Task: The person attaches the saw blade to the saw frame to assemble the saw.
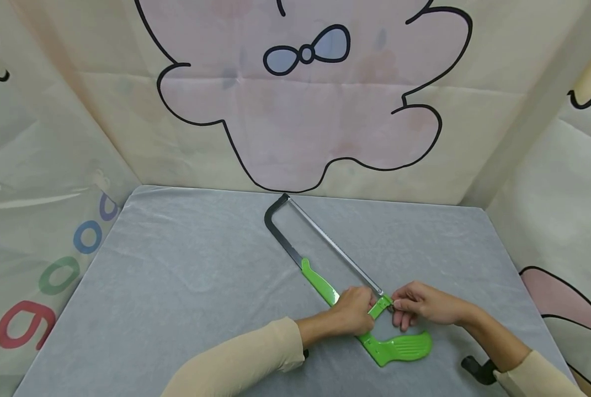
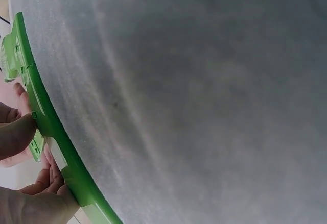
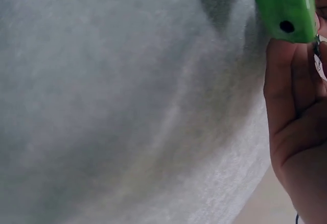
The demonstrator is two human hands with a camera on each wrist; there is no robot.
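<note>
A hacksaw (image 1: 320, 281) with a green handle, a dark frame and a straight metal blade bar (image 1: 332, 242) lies slantwise on the table, its far end near the back edge. My left hand (image 1: 352, 312) grips the green frame just ahead of the handle, fingers curled over it. At the near end of the blade bar, my right hand (image 1: 426, 303) pinches a small metal wing nut, mostly hidden by the thumb and fingers. In the right wrist view the right hand (image 3: 301, 117) is beside the rounded green handle end (image 3: 286, 9). The green frame (image 2: 46, 112) crosses the left wrist view.
Grey cloth (image 1: 201, 264) covers the table. Printed curtains (image 1: 300, 127) hang behind it and on both sides. A black wrist-camera mount (image 1: 478, 369) sits by the right wrist.
</note>
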